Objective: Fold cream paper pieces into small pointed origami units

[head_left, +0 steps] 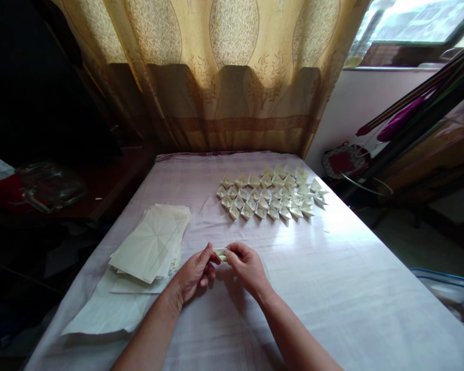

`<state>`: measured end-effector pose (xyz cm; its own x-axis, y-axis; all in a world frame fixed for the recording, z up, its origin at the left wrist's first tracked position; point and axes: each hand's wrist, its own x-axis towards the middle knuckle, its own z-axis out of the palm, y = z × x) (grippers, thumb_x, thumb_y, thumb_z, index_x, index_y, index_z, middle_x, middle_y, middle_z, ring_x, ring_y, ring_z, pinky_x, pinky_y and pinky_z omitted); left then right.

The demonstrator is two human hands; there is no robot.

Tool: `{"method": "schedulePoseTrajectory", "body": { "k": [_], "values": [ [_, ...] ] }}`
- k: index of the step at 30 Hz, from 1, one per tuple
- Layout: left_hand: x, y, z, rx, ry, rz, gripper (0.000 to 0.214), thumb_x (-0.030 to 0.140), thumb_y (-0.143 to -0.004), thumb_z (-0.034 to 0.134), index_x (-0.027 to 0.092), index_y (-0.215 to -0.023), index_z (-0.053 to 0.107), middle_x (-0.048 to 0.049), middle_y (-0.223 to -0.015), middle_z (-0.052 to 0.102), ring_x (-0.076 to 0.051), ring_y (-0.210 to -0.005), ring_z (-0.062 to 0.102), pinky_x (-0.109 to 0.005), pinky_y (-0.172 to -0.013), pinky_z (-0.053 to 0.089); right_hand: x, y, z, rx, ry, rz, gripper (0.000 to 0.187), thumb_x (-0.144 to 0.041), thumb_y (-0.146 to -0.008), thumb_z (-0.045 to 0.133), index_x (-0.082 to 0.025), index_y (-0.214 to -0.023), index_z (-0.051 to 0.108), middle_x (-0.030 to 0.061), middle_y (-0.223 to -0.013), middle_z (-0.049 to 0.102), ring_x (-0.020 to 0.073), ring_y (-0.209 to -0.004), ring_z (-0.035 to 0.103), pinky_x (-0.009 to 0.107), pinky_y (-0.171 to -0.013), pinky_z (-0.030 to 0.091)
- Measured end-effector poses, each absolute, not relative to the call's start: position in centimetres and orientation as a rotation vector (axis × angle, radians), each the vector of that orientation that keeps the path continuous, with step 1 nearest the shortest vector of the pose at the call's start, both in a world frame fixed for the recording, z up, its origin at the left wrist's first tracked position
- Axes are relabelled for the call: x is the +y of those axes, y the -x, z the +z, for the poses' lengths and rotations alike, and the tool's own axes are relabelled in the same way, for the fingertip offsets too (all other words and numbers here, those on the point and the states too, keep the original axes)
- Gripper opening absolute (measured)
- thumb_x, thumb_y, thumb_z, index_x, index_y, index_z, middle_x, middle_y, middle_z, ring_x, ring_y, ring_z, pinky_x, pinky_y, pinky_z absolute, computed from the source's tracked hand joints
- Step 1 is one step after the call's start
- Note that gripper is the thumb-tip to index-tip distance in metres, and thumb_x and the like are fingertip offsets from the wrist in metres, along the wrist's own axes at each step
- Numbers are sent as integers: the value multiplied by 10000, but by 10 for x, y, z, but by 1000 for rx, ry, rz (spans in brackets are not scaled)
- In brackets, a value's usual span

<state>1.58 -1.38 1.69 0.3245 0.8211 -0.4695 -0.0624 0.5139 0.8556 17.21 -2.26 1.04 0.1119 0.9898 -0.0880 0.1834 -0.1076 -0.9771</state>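
Observation:
Between my two hands is a small folded piece of cream paper (221, 254), held just above the table near its middle. My left hand (197, 272) pinches its left end between thumb and fingers. On the other side, my right hand (246, 265) grips the right end, its fingertips covering part of the paper. Left of my hands lies a loose stack of creased cream sheets (152, 242), with a larger pale sheet (104, 306) under it. Farther back on the right, several folded pointed paper pieces (263, 203) stand in rows.
A pale cloth covers the table (317, 304). Behind its far edge hangs a yellow patterned curtain (235, 93). A dark red surface with a clear plastic bag (54, 183) is on the left. Beyond the right edge are a patterned bag (342, 161) and a blue-rimmed container (444, 281).

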Motion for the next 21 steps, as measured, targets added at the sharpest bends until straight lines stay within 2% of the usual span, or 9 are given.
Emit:
{"method": "schedulePoseTrajectory", "body": {
  "k": [6, 11, 15, 18, 21],
  "values": [
    [-12, -16, 15, 1089, -888, 666, 689, 816, -659, 608, 141, -797, 626, 3, -650, 573, -49, -447, 464, -159, -357, 221, -22, -175, 9, -1278, 1498, 1056, 245, -434, -707, 515, -207, -664, 598, -2, -627, 594, 152, -619, 528, 259, -595, 403],
    [-13, -17, 19, 1086, -865, 731, 761, 845, -622, 605, 145, -918, 619, -44, -867, 632, -73, -547, 570, -148, -352, 256, -22, -179, 5, -1374, 1508, 919, 232, -403, -744, 516, -202, -699, 623, 17, -675, 633, 161, -656, 566, 266, -636, 436],
    [-14, -20, 16, 1159, -924, 752, 723, 759, -602, 709, 173, -1008, 586, 18, -714, 609, -76, -499, 550, -143, -349, 262, -22, -179, 2, -1429, 1541, 867, 226, -385, -764, 517, -203, -700, 635, 30, -698, 655, 169, -670, 579, 269, -638, 442],
    [-13, -22, 12, 1211, -972, 754, 620, 678, -620, 737, 171, -944, 584, 51, -613, 574, -54, -418, 476, -145, -334, 231, -24, -180, 2, -1441, 1540, 908, 238, -393, -792, 511, -205, -730, 644, 33, -720, 671, 170, -686, 597, 268, -655, 446],
    [-11, -22, 9, 1243, -985, 783, 578, 677, -641, 707, 169, -890, 589, 48, -602, 578, -49, -400, 455, -148, -327, 208, -28, -183, 4, -1461, 1579, 923, 262, -416, -817, 517, -200, -807, 665, 43, -775, 691, 172, -690, 607, 274, -670, 445]
  ]
}}
